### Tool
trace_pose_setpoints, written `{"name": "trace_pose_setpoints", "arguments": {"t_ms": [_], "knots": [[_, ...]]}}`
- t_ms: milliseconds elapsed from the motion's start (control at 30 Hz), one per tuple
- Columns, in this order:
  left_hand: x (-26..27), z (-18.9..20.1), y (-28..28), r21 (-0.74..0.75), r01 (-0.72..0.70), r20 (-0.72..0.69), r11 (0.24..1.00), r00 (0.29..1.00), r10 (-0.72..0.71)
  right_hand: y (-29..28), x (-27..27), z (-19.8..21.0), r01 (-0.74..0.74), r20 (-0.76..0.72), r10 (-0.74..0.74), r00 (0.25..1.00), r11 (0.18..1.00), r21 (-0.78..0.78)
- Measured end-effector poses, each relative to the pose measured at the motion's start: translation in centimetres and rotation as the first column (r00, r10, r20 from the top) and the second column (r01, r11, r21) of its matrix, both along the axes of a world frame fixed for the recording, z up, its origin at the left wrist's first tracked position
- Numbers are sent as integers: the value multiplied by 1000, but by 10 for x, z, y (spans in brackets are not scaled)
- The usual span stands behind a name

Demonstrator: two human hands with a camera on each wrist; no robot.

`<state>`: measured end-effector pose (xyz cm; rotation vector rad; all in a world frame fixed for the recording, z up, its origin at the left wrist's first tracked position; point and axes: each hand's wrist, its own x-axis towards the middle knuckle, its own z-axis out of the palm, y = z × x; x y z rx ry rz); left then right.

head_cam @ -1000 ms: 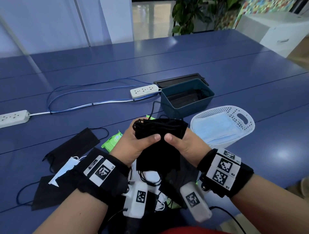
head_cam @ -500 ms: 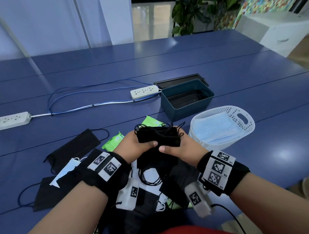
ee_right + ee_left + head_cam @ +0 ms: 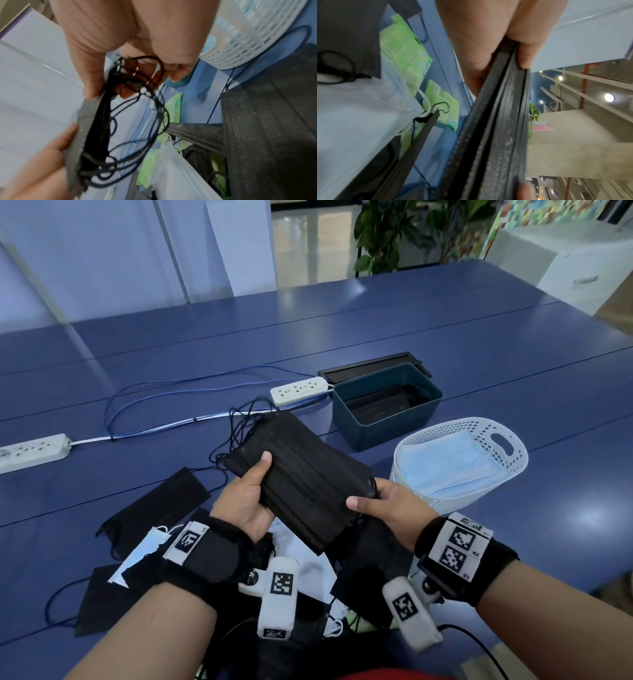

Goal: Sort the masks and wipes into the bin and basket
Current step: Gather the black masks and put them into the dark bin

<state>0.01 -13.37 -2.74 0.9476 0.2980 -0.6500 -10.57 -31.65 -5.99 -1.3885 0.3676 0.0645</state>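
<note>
Black masks point(image 3: 301, 484); teal bin point(image 3: 387, 412); white lattice basket point(image 3: 479, 440).

The bin point(image 3: 383, 419) stands behind the basket point(image 3: 507, 470), power strip point(image 3: 298, 390) left.

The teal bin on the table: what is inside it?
Black masks lie flat on the floor of the teal bin. How many are stacked, or anything beneath them, cannot be seen.

Left hand point(image 3: 248, 501) and right hand point(image 3: 390, 508) hold a stack of black masks point(image 3: 301, 477) above the counter point(image 3: 445, 337), near the teal bin point(image 3: 387, 405) and white basket point(image 3: 462, 463).
</note>
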Motion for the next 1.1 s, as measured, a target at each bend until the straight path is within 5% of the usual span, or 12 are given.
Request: {"name": "trace_pose_setpoints", "arguments": {"t_ms": [233,433,633,867,1100], "knots": [[3,-10,0,28,-68,-130,997,989,71,-2,1,1,75,76,-110,991,928,364],[6,-13,3,27,-110,-174,994,978,114,1,-7,-5,-28,-17,34,999,957,290],[8,-19,2,26,-114,-190,993,975,117,10,-3,-2,-165,-75,164,984,986,-8],[11,-19,9,-47,-125,-165,991,980,115,8,10,0,215,-37,-213,976,972,96],[11,-25,17,-23,-83,-147,996,986,79,-2,11,17,293,-29,-315,949,840,457]]}}
